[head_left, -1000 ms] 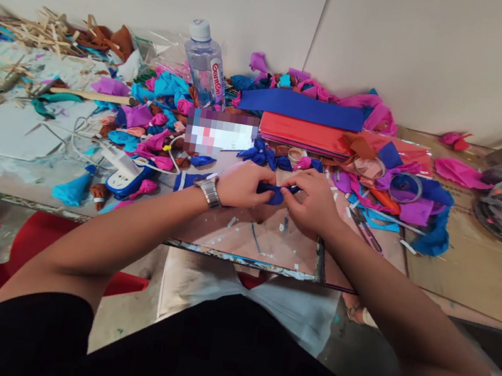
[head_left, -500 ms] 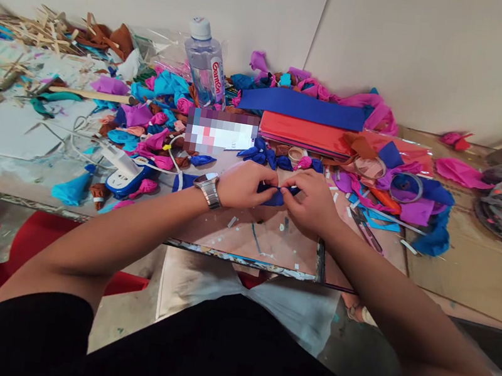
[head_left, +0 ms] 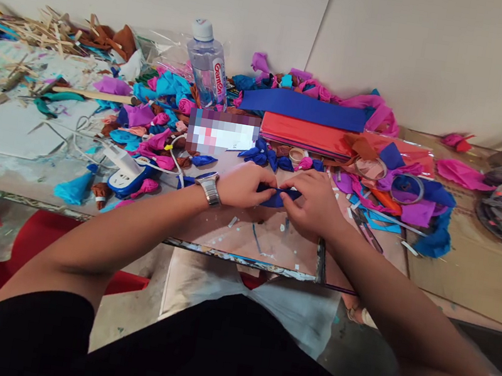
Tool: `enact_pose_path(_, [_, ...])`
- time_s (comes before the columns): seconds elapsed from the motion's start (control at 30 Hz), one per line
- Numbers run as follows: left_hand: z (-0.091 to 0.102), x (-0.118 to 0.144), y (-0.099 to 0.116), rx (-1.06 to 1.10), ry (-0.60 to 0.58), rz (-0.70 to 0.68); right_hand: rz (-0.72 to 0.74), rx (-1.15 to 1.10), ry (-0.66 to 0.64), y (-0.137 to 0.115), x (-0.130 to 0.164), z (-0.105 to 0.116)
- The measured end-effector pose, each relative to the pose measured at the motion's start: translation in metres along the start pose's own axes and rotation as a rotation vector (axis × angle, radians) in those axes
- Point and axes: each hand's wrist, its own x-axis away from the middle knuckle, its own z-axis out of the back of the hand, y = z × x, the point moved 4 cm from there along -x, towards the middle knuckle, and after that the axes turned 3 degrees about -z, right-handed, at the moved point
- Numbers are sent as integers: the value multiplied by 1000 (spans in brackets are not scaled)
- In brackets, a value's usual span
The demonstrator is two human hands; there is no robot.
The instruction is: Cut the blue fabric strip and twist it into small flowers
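At frame centre, the left hand (head_left: pixel 244 186) and right hand (head_left: pixel 313 203) both pinch a blue paper strip (head_left: pixel 279 197) — fingertips nearly touching (above the worktop (head_left: pixel 270 245)).

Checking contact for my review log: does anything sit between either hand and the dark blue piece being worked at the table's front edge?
Nothing visible does. The left hand and right hand both pinch the dark blue piece directly, fingertips meeting over it. The water bottle and red sheet lie farther back on the table.
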Motion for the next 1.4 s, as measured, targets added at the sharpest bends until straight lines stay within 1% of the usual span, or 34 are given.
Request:
enact_pose_path(0.1, [0,0,2,19,-32,-7,7,-22,8,1,0,-1])
enact_pose_path(0.23, [0,0,0,32,-44,21,-2,-47,20,2,0,-1])
enact_pose_path(0.43, [1,-1,-1,94,-67,12,36,-50,21,-1,0,-1])
enact_pose_path(0.7, [-1,-2,-6,190,-66,76,82,-61,65,-1,0,-1])
enact_pose_path(0.9, [0,-4,-9,252,-86,81,78,-83,40,-3,-1,1])
enact_pose_path(1.07, [-1,-4,-12,253,-110,87,121,-78,69,-4,0,2])
enact_pose_path(1.2, [0,-3,-9,229,-143,58,89,-59,70,-2,1,2])
enact_pose_path(1.4, [2,-3,-4,183,-128,57,71,-54,74,-3,1,2])
